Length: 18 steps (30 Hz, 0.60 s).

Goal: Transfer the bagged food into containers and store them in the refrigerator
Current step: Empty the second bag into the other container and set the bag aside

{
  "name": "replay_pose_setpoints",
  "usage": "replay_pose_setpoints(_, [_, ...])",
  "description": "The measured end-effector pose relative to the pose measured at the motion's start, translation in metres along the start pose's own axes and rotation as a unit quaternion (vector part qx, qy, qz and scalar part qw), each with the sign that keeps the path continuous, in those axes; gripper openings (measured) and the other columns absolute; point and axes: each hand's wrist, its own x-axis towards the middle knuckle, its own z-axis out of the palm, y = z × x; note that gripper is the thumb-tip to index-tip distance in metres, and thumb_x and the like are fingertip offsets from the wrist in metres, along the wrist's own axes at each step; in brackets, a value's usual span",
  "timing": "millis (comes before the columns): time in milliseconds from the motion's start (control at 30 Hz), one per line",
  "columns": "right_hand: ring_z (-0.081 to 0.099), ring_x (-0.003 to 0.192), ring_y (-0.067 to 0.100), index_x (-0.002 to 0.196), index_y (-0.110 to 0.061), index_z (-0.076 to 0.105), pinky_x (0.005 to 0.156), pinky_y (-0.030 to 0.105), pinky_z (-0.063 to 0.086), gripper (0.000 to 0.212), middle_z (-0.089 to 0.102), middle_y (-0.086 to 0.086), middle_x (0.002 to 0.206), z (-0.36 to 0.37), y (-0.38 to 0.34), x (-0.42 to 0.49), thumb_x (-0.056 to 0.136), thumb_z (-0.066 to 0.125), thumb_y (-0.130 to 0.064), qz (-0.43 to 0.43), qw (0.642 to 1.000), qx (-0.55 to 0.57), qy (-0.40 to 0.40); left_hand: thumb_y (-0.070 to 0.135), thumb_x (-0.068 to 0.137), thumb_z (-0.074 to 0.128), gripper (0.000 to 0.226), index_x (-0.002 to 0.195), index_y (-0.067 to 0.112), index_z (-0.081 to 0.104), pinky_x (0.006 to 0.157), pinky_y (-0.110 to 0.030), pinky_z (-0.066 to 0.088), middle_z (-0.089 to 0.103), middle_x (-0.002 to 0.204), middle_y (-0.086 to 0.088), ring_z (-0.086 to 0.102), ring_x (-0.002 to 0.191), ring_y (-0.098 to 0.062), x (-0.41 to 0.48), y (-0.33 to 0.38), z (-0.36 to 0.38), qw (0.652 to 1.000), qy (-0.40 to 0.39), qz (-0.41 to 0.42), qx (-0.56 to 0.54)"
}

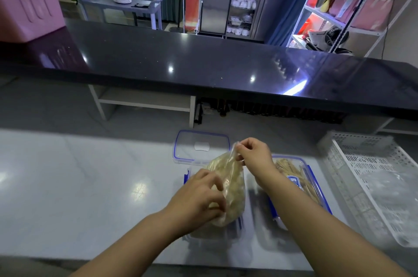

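Note:
A clear plastic bag of pale beige food (230, 184) is held over an open clear container (226, 231) with blue clips on the white counter. My left hand (199, 195) grips the bag's lower side. My right hand (253, 152) pinches the bag's top corner, lifted up. To the right lies a second container (300, 181), lidded with blue clips, holding beige food strips. A loose clear lid with a blue seal (201, 145) rests just behind the bag.
A white perforated plastic basket (366, 163) with clear plastic bags inside stands at the right. A long dark glossy countertop (203, 66) runs across behind the work surface. Shelves and a trolley with stacked plates stand in the background.

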Motion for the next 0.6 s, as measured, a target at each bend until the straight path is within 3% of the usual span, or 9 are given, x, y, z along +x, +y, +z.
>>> replay_pose_setpoints(100, [0.060,0.060,0.012,0.083,-0.003,0.062,0.062,0.032,0.053,0.016,0.064,0.006,0.070,-0.001,-0.004,0.002,0.091,0.057,-0.015,-0.012,1.000,0.001,-0.014,0.024,0.080,0.068,0.001,0.080,0.024,0.067,0.082,-0.015,0.036,0.055,0.099,0.009,0.045,0.101,-0.008,0.001,-0.002,-0.005,0.994,0.042,-0.067,-0.071])
replay_pose_setpoints(233, [0.060,0.055,0.001,0.084,-0.008,0.063,0.050,0.016,0.047,0.011,0.065,0.002,0.073,-0.004,-0.021,0.002,0.091,0.057,-0.013,-0.059,0.997,0.005,-0.051,0.015,0.084,0.064,0.017,0.076,0.029,0.058,0.068,-0.021,0.048,0.060,0.078,0.010,0.055,0.074,-0.003,0.009,-0.004,-0.031,0.954,0.115,-0.173,-0.216])
replay_pose_setpoints(467, [0.060,0.063,0.000,0.080,-0.018,0.066,0.054,0.012,0.047,0.010,0.066,-0.002,0.076,-0.001,-0.042,-0.001,0.089,0.060,-0.017,-0.125,0.988,0.029,-0.090,0.013,0.086,0.061,0.018,0.077,0.028,0.058,0.062,-0.020,0.053,0.063,0.072,0.010,0.060,0.065,-0.006,0.027,-0.004,-0.066,0.924,0.188,-0.183,-0.280])
replay_pose_setpoints(600, [0.060,0.083,0.011,0.090,-0.026,0.062,0.063,0.013,0.050,0.013,0.064,-0.003,0.090,0.001,-0.029,-0.008,0.087,0.060,-0.037,-0.128,0.984,-0.007,-0.123,0.014,0.087,0.060,0.017,0.075,0.025,0.058,0.057,-0.015,0.051,0.062,0.068,0.005,0.060,0.063,-0.006,0.035,-0.010,-0.067,0.912,0.210,-0.213,-0.282])
